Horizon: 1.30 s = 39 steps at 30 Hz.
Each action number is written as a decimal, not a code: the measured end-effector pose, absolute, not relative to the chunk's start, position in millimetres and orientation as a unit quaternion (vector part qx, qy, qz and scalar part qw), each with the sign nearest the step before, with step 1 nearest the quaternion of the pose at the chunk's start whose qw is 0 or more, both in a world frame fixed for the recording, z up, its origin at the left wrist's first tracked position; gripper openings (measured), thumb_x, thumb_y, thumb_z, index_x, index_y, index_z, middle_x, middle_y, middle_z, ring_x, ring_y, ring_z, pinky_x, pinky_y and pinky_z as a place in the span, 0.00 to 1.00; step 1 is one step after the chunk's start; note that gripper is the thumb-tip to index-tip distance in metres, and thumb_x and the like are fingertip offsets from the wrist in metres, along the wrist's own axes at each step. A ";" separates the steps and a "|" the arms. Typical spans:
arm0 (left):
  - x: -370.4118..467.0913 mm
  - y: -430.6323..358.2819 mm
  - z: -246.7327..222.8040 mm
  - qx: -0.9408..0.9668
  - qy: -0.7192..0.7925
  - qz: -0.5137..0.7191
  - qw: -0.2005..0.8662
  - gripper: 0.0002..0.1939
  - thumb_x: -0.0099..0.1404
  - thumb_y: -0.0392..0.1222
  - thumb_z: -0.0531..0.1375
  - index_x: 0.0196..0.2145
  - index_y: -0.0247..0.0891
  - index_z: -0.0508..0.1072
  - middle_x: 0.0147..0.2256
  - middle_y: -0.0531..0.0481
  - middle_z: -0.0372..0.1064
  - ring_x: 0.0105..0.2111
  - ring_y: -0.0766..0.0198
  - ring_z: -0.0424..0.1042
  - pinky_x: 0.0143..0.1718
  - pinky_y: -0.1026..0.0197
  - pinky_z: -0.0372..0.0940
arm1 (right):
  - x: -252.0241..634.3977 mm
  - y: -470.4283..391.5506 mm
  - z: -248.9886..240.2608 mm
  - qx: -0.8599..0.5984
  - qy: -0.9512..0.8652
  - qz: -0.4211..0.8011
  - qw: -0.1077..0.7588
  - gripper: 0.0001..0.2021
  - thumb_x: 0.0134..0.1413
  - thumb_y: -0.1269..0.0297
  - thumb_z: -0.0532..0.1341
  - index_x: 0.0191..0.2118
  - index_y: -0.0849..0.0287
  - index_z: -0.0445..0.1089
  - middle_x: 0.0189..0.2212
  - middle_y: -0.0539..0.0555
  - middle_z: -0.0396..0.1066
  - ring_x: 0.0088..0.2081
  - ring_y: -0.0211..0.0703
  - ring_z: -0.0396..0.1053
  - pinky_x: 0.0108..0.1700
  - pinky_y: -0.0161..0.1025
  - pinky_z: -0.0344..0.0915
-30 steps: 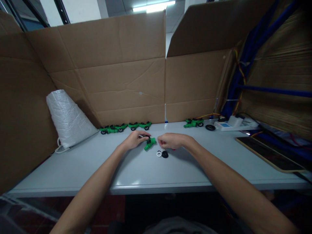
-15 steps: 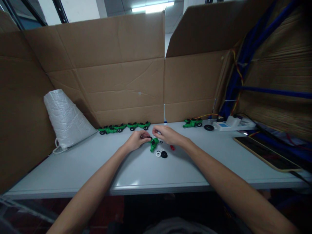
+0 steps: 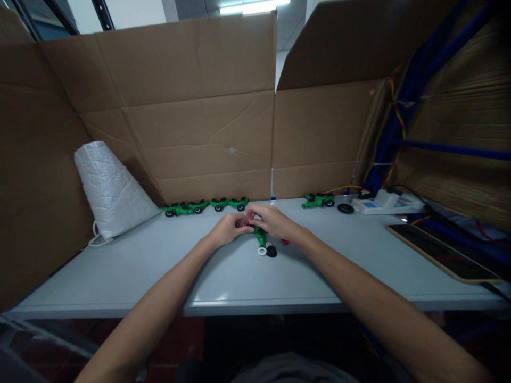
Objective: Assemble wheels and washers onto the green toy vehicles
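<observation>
My left hand [image 3: 228, 229] grips a green toy vehicle body [image 3: 261, 236] with a black part on it, its fingers closed at the upper left end. My right hand [image 3: 271, 221] meets it there, thumb and fingertips pinched together over the same end; what lies between them is hidden. Just below the green body are a white ring [image 3: 262, 251] and a black wheel [image 3: 271, 251], both on the tabletop. A small red piece [image 3: 285, 241] shows beneath my right wrist.
Several green toy vehicles with black wheels [image 3: 207, 206] line the back left. Another green vehicle [image 3: 318, 200] and a black disc [image 3: 345, 208] lie back right, near a white power strip [image 3: 387, 203]. A phone-like slab [image 3: 443, 252] lies right; a white wrapped bundle [image 3: 115, 191] leans left.
My right hand has moved in to meet my left at the green vehicle body. The body has shifted slightly right and now hangs over the small parts. The view has tilted slightly.
</observation>
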<state>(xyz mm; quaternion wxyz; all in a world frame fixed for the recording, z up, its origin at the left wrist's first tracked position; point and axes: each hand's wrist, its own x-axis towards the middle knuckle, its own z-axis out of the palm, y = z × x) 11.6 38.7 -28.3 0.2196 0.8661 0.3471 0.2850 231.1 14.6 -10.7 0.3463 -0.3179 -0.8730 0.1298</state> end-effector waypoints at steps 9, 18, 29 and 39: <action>11.0 40.8 -30.9 0.864 0.343 0.279 0.239 0.25 0.61 0.61 0.68 0.39 0.34 0.79 0.27 0.52 0.70 0.28 0.64 0.66 0.30 0.64 0.57 | 234.9 18.2 -13.1 -0.301 -0.887 0.077 0.342 0.06 0.63 0.70 0.62 0.45 0.56 0.70 0.38 0.52 0.76 0.38 0.43 0.72 0.40 0.35 0.61; 10.8 41.9 -32.7 0.863 0.342 0.279 0.247 0.25 0.61 0.61 0.68 0.39 0.34 0.78 0.26 0.54 0.68 0.27 0.65 0.64 0.29 0.64 0.56 | 234.4 15.3 -13.3 -0.313 -0.887 0.079 0.330 0.09 0.63 0.68 0.63 0.48 0.54 0.70 0.40 0.53 0.79 0.40 0.46 0.76 0.40 0.36 0.63; 10.4 35.4 -23.3 0.844 0.341 0.307 0.277 0.23 0.62 0.56 0.69 0.45 0.34 0.79 0.41 0.44 0.78 0.37 0.61 0.74 0.37 0.62 0.66 | 240.1 11.5 1.9 -0.394 -0.813 0.063 0.424 0.09 0.62 0.69 0.58 0.47 0.56 0.69 0.32 0.50 0.76 0.32 0.41 0.71 0.37 0.35 0.60; 13.2 28.1 -13.3 0.846 0.349 0.306 0.261 0.16 0.67 0.51 0.64 0.42 0.35 0.81 0.40 0.45 0.79 0.39 0.60 0.75 0.38 0.63 0.66 | 238.0 15.0 0.4 -0.395 -0.786 0.089 0.467 0.12 0.68 0.67 0.51 0.52 0.57 0.66 0.37 0.54 0.77 0.39 0.45 0.72 0.44 0.39 0.62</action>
